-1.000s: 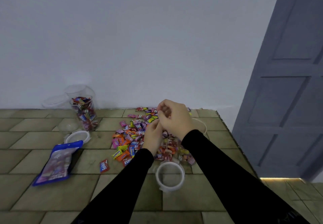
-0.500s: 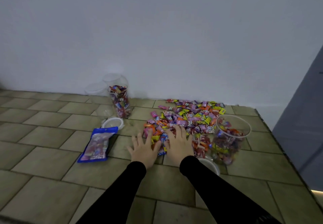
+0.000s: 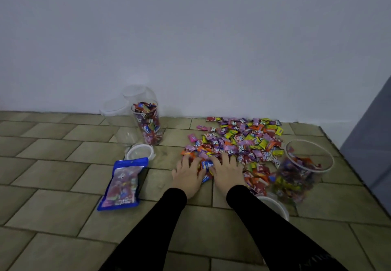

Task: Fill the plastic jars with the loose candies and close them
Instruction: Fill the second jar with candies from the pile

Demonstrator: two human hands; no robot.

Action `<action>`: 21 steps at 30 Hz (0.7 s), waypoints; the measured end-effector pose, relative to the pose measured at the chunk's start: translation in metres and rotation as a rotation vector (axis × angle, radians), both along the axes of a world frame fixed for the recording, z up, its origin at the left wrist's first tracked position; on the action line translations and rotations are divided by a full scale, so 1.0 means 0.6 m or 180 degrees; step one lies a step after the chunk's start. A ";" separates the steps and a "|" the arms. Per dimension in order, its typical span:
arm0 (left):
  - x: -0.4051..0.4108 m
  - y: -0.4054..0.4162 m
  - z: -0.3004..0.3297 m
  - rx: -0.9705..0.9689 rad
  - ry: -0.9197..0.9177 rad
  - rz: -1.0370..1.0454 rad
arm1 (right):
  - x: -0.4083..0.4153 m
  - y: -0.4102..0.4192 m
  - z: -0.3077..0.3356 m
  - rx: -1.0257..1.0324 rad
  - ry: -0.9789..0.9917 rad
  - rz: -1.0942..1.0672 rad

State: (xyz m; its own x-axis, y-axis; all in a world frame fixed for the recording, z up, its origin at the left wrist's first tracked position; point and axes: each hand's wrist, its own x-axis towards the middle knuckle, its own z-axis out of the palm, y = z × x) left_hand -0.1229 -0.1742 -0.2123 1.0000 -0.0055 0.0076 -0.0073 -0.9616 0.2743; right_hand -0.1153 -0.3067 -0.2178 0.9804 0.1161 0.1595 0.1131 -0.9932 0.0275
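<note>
Blue candy bag [image 3: 124,183]: lies flat on the tiled desk [image 3: 53,196], far left.
White lid [image 3: 140,152]: just behind the bag.
Empty clear jars [image 3: 118,118]: stand against the wall, beside a full candy jar [image 3: 148,126].
Left hand [image 3: 187,174]: palm down at the pile's near edge, fingers [image 3: 184,160] spread and slightly bent over wrappers.
Right hand [image 3: 227,172]: flat beside it, fingers spread on the candies.
Loose candies [image 3: 239,141]: heaped mid-desk, reaching back to the wall.
Open jar [image 3: 300,171]: right of the pile, partly filled.
Second lid [image 3: 273,206]: near it, partly hidden by the right sleeve.
</note>
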 end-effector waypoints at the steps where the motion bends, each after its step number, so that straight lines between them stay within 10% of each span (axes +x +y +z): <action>1: 0.007 0.001 0.002 0.0009 0.0007 -0.0016 | 0.004 0.001 0.001 -0.0006 -0.0047 -0.0022; 21: 0.064 0.051 0.045 -0.1106 0.0352 -0.0463 | 0.049 0.011 0.017 0.1301 -0.0412 -0.0021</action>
State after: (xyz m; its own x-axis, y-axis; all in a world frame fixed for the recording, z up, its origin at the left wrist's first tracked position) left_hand -0.0846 -0.1438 -0.1852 0.9838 -0.1633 -0.0737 -0.0889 -0.8023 0.5903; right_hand -0.0860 -0.3001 -0.2078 0.9498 0.0117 0.3128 0.1283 -0.9261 -0.3549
